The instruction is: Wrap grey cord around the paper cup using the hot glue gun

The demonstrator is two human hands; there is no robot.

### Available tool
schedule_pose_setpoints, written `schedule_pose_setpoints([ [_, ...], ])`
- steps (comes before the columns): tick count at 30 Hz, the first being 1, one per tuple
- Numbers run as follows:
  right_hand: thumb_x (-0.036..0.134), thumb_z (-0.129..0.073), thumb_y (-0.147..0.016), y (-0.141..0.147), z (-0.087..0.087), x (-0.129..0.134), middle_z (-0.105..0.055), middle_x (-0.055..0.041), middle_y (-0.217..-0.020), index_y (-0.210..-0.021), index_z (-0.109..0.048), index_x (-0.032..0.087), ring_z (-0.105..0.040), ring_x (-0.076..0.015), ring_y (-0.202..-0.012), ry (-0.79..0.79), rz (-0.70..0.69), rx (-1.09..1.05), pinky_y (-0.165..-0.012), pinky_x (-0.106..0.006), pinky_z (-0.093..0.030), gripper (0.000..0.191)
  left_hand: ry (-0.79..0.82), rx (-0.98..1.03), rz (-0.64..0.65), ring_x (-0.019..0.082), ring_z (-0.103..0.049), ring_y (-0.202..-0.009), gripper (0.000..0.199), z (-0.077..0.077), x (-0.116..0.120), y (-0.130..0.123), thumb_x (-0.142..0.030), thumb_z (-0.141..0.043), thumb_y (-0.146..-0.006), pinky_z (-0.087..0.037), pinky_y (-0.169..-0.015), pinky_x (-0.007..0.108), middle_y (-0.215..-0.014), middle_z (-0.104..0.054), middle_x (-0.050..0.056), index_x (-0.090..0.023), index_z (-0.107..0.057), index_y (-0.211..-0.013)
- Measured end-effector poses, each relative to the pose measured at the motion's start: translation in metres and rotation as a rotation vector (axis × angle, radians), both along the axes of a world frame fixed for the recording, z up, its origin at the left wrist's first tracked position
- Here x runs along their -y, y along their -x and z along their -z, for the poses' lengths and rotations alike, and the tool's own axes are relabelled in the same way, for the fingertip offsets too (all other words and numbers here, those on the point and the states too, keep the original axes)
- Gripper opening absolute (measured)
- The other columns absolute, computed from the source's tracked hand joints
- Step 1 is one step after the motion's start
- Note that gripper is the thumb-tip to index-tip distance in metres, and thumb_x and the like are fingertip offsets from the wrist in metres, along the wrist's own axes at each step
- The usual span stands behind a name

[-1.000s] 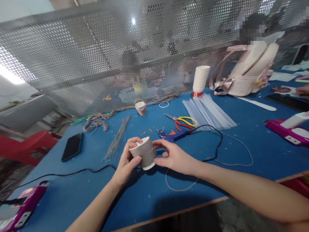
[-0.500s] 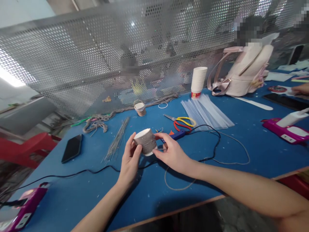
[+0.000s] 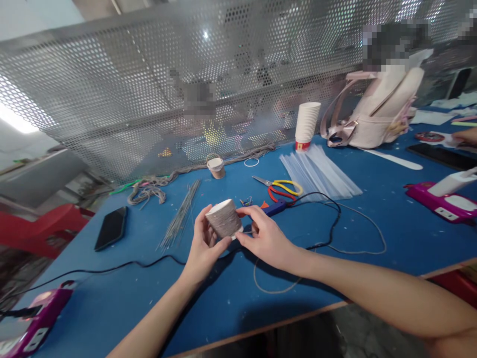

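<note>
A white paper cup [image 3: 224,220] wound with grey-brown cord is held tilted above the blue table [image 3: 130,303]. My left hand [image 3: 204,243] grips its left side, with the thumb low on the front. On the right side, the fingers and thumb of my right hand [image 3: 264,237] press the cup near its rim and lower edge. A loose length of the cord [image 3: 274,292] loops over the table below my right hand. Just behind the cup lies a blue glue gun [image 3: 275,208], partly hidden by my right hand.
Scissors [image 3: 279,188], clear plastic strips [image 3: 320,174], stacked cups [image 3: 308,127] and a small wrapped cup [image 3: 216,168] stand or lie behind. Wires [image 3: 181,214] and a phone [image 3: 112,228] are left. Power strips [image 3: 443,201] sit at both sides. A co-worker's hand [image 3: 465,136] shows far right.
My left thumb has slid down and right along the cup's lower front. The cup has turned slightly, while my right hand has barely moved.
</note>
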State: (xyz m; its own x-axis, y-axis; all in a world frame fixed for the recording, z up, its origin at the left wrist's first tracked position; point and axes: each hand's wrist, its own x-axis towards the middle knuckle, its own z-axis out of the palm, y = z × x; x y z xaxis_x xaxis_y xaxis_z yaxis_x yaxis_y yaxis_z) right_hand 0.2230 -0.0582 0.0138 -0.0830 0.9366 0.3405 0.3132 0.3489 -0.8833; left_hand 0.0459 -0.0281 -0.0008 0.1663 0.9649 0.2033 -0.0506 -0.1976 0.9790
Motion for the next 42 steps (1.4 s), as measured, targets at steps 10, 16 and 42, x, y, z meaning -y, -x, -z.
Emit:
schedule_pose_setpoints([
  [10, 0.014, -0.059, -0.079, -0.004, -0.002, 0.003, -0.059, -0.0016, -0.086, -0.092, -0.061, 0.017, -0.052, -0.0121, -0.066, -0.017, -0.028, 0.027, -0.066, -0.027, -0.045, 0.013, -0.045, 0.008, -0.080, 0.018, -0.062, -0.100, 0.060, -0.008, 0.001, -0.002, -0.024, -0.081, -0.061, -0.053, -0.088, 0.034, -0.112, -0.057, 0.002, -0.030, -0.046, -0.108],
  [16, 0.013, -0.053, -0.087, -0.002, 0.003, 0.013, -0.062, -0.0020, -0.077, -0.083, -0.064, 0.018, -0.055, -0.0125, -0.065, -0.234, -0.126, 0.140, -0.063, -0.024, -0.045, 0.012, -0.053, 0.012, -0.174, 0.017, -0.060, -0.101, 0.061, -0.006, -0.001, -0.003, -0.023, -0.082, -0.054, -0.050, -0.090, 0.033, -0.112, -0.054, 0.002, -0.027, -0.042, -0.099],
  [42, -0.001, -0.049, -0.079, -0.070, -0.002, -0.040, -0.060, -0.0216, -0.127, -0.123, -0.061, 0.008, -0.060, -0.0316, -0.111, -0.190, -0.110, 1.134, -0.092, -0.046, -0.044, 0.046, -0.064, 0.089, -0.093, 0.024, -0.059, -0.112, 0.065, -0.007, -0.012, 0.008, -0.037, -0.087, -0.055, -0.052, -0.092, 0.036, -0.123, -0.057, 0.006, -0.028, -0.051, -0.108],
])
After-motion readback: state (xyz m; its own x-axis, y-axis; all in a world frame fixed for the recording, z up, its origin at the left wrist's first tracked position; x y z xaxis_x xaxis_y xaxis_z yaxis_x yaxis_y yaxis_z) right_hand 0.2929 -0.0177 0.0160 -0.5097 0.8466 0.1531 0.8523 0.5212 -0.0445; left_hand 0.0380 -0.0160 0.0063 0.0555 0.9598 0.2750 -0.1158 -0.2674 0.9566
